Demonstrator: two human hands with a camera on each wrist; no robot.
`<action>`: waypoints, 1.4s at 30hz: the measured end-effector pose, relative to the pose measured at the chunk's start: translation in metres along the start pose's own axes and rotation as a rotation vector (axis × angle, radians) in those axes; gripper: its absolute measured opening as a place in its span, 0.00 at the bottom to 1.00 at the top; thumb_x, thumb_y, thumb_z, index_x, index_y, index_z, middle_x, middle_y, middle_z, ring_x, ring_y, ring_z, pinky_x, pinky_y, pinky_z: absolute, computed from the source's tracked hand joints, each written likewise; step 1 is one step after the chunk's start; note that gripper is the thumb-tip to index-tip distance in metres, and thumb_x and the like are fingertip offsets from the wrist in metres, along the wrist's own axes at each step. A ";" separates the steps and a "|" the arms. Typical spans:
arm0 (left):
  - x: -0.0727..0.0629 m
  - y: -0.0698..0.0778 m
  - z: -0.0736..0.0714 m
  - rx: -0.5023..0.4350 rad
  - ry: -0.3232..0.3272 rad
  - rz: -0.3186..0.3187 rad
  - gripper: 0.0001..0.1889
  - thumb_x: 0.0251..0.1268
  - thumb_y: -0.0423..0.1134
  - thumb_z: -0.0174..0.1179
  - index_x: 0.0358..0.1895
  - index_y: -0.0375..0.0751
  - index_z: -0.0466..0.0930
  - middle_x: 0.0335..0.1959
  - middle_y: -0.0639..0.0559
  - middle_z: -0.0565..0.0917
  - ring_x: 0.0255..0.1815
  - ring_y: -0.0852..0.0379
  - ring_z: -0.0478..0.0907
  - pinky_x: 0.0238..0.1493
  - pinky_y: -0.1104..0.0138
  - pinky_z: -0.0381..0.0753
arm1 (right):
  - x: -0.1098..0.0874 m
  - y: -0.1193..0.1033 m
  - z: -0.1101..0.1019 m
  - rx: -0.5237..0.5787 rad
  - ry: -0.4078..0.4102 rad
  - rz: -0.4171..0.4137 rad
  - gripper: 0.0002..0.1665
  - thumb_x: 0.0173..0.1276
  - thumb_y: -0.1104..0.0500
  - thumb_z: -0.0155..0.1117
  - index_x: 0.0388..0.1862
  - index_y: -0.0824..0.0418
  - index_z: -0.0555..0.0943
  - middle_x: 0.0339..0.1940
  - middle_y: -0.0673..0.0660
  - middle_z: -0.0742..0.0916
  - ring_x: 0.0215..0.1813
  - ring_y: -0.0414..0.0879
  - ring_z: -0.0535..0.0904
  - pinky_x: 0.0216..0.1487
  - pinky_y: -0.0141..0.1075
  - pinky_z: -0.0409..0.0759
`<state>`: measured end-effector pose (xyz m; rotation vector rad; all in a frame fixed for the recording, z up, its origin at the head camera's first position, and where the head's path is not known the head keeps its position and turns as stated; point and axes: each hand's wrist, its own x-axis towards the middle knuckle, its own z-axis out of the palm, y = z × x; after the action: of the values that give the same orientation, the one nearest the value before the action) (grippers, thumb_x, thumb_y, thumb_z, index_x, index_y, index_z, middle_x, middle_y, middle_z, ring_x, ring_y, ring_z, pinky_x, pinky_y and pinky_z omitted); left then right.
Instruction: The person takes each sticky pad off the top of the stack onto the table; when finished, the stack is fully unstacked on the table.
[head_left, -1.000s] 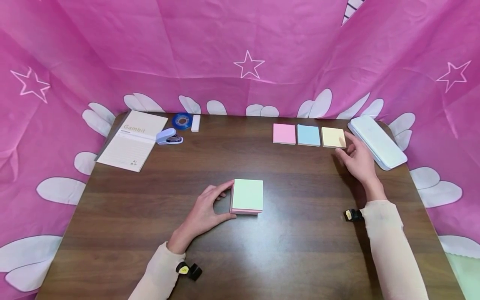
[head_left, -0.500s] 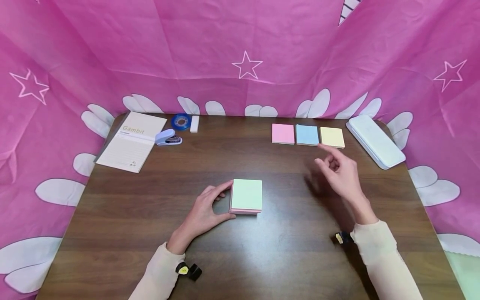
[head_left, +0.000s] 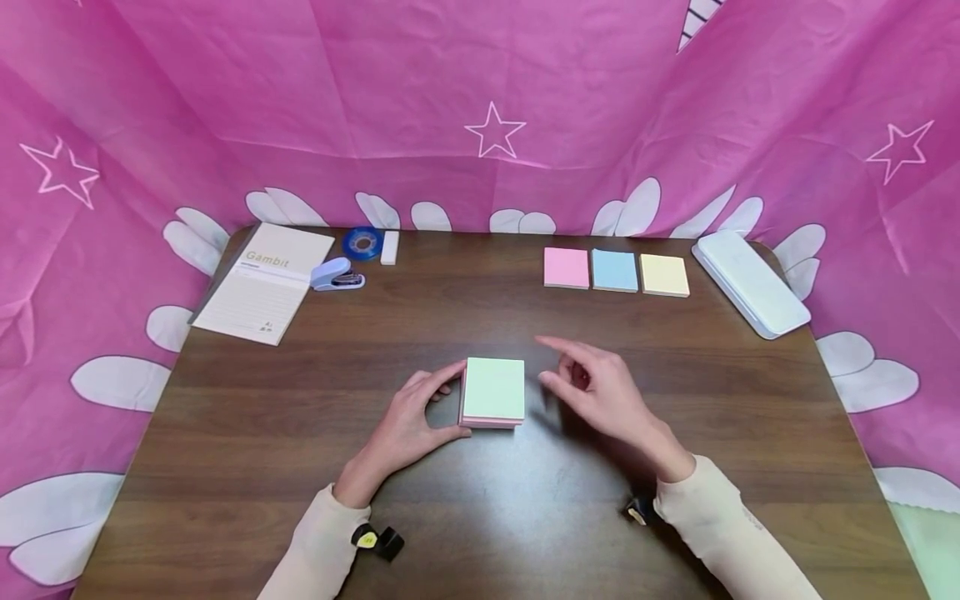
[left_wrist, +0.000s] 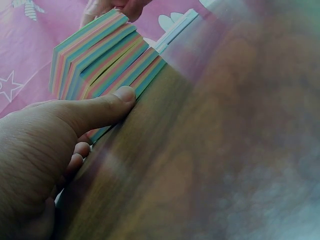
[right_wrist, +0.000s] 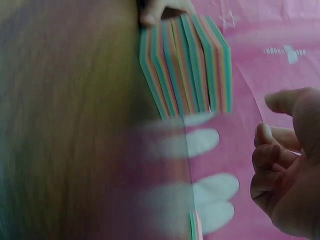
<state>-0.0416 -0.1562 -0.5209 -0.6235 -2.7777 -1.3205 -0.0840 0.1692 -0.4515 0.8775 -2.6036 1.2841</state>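
A tall stack of sticky note pads [head_left: 493, 390] with a light green top stands mid-table. Striped pastel edges of the separate pads [left_wrist: 107, 62] show in the left wrist view. My left hand [head_left: 405, 423] grips the stack at its left side, thumb at the near corner and index finger at the far one. Just right of the stack, my right hand [head_left: 600, 390] hovers apart from it, index finger extended, other fingers bent, holding nothing. In the right wrist view the right hand [right_wrist: 290, 160] is below and right of the striped stack [right_wrist: 187, 65].
Pink [head_left: 566, 267], blue [head_left: 615, 270] and yellow [head_left: 664, 275] sticky note pads lie in a row at the back right, beside a white case [head_left: 752, 283]. At the back left are a notebook [head_left: 262, 283], a stapler [head_left: 337, 275], blue tape [head_left: 363, 243] and a white eraser [head_left: 389, 247].
My right hand has left the yellow pad and come left and nearer, to beside the stack. The left hand has stayed on the stack.
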 end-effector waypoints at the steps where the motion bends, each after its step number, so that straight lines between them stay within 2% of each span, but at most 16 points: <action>1: 0.000 0.000 0.000 0.000 0.000 -0.001 0.56 0.51 0.41 0.91 0.85 0.54 0.71 0.68 0.55 0.85 0.56 0.55 0.79 0.57 0.57 0.84 | 0.001 -0.003 0.004 -0.014 -0.026 0.003 0.31 0.72 0.60 0.80 0.72 0.64 0.84 0.26 0.43 0.80 0.28 0.35 0.72 0.31 0.33 0.73; 4: 0.000 0.000 0.000 -0.004 -0.001 0.000 0.55 0.51 0.41 0.91 0.85 0.54 0.71 0.68 0.55 0.85 0.56 0.55 0.79 0.57 0.56 0.84 | 0.003 -0.012 0.015 -0.066 -0.107 0.040 0.42 0.68 0.50 0.84 0.78 0.62 0.80 0.28 0.42 0.80 0.29 0.35 0.71 0.34 0.34 0.71; 7: 0.000 0.000 0.000 -0.006 -0.002 0.004 0.55 0.52 0.41 0.91 0.85 0.54 0.71 0.68 0.54 0.85 0.56 0.54 0.79 0.58 0.55 0.84 | 0.004 -0.018 0.024 -0.134 -0.171 0.080 0.55 0.60 0.41 0.89 0.81 0.62 0.76 0.31 0.43 0.79 0.31 0.37 0.71 0.35 0.36 0.71; 10: 0.000 0.000 0.000 -0.003 -0.001 0.010 0.55 0.51 0.42 0.91 0.85 0.53 0.71 0.67 0.54 0.85 0.56 0.54 0.79 0.57 0.55 0.84 | 0.005 -0.022 0.031 -0.173 -0.211 0.100 0.60 0.56 0.38 0.91 0.81 0.61 0.76 0.34 0.45 0.80 0.34 0.39 0.73 0.37 0.37 0.73; 19: -0.001 -0.001 -0.001 0.003 0.004 0.000 0.55 0.51 0.41 0.91 0.85 0.53 0.72 0.65 0.54 0.85 0.56 0.54 0.79 0.57 0.55 0.84 | 0.006 -0.023 0.037 -0.169 -0.221 0.090 0.54 0.56 0.42 0.92 0.76 0.61 0.80 0.37 0.47 0.81 0.35 0.41 0.76 0.38 0.37 0.75; 24: -0.001 -0.001 -0.001 -0.001 0.000 0.007 0.55 0.52 0.42 0.91 0.85 0.54 0.71 0.66 0.55 0.85 0.56 0.55 0.78 0.57 0.55 0.84 | 0.005 -0.019 0.034 -0.143 -0.189 0.060 0.52 0.55 0.42 0.92 0.75 0.62 0.81 0.37 0.48 0.81 0.36 0.42 0.75 0.38 0.36 0.74; 28: -0.001 0.000 -0.001 0.001 0.001 0.003 0.55 0.51 0.42 0.91 0.85 0.55 0.71 0.62 0.54 0.85 0.55 0.55 0.78 0.56 0.55 0.84 | 0.006 -0.013 0.026 -0.102 -0.150 0.046 0.52 0.54 0.44 0.92 0.74 0.62 0.82 0.36 0.49 0.81 0.36 0.43 0.75 0.36 0.35 0.73; 32: 0.000 0.001 -0.001 0.004 0.002 -0.007 0.55 0.51 0.41 0.91 0.85 0.54 0.71 0.62 0.53 0.85 0.55 0.55 0.78 0.56 0.55 0.84 | 0.011 0.000 0.014 -0.099 -0.101 0.054 0.51 0.54 0.46 0.92 0.73 0.64 0.81 0.35 0.50 0.82 0.35 0.43 0.75 0.35 0.35 0.72; 37: -0.001 0.002 0.000 0.005 -0.014 -0.028 0.55 0.51 0.42 0.91 0.85 0.56 0.71 0.66 0.53 0.85 0.56 0.54 0.78 0.57 0.54 0.85 | 0.017 0.025 -0.003 -0.126 -0.054 0.108 0.50 0.54 0.49 0.92 0.72 0.65 0.81 0.35 0.53 0.83 0.35 0.45 0.76 0.35 0.37 0.73; 42: -0.001 0.002 0.000 0.001 -0.015 -0.037 0.55 0.52 0.41 0.91 0.86 0.56 0.70 0.66 0.53 0.85 0.56 0.54 0.78 0.57 0.54 0.85 | 0.023 0.054 -0.015 -0.218 -0.048 0.159 0.50 0.56 0.46 0.90 0.73 0.65 0.80 0.35 0.55 0.83 0.36 0.47 0.78 0.38 0.43 0.76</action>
<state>-0.0398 -0.1550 -0.5195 -0.5869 -2.8155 -1.3270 -0.1342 0.1956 -0.4719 0.6858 -2.8317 0.9954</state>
